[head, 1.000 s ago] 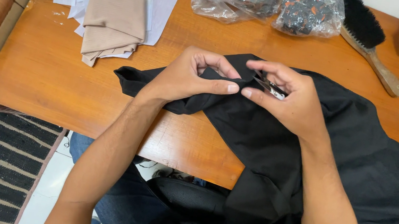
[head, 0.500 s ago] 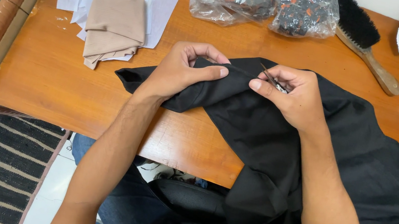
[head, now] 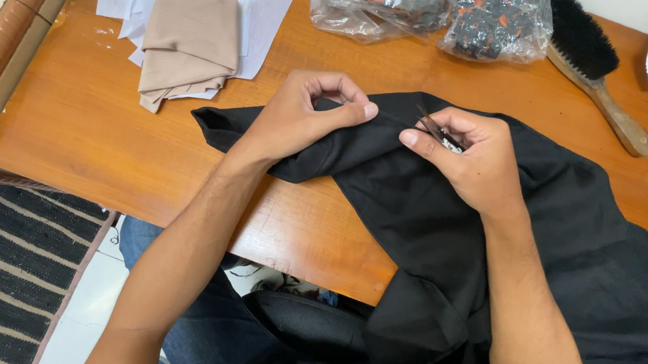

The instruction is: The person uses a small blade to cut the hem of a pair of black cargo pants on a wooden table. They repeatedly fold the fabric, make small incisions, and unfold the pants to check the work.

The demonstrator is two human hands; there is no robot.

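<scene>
Left hand [head: 299, 119] is pinching a fold of the black cloth [head: 436, 223] on the bench [head: 94, 133] — fingers closed; right hand [head: 471, 156] is gripping small snips [head: 437, 132] just beside it.

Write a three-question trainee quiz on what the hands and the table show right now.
1. True or false: the left hand pinches the black fabric.
2. Which tool does the right hand hold? A) a small pair of thread snips B) a ruler C) a marker
3. Fill in: the wooden-handled brush lies at the table's far ____ side.

Key: 1 true. 2 A; only the thin dark blades and a bit of metal show. 3 right, beside the plastic bags; the folded beige cloth is far left on the wooden table.
</scene>
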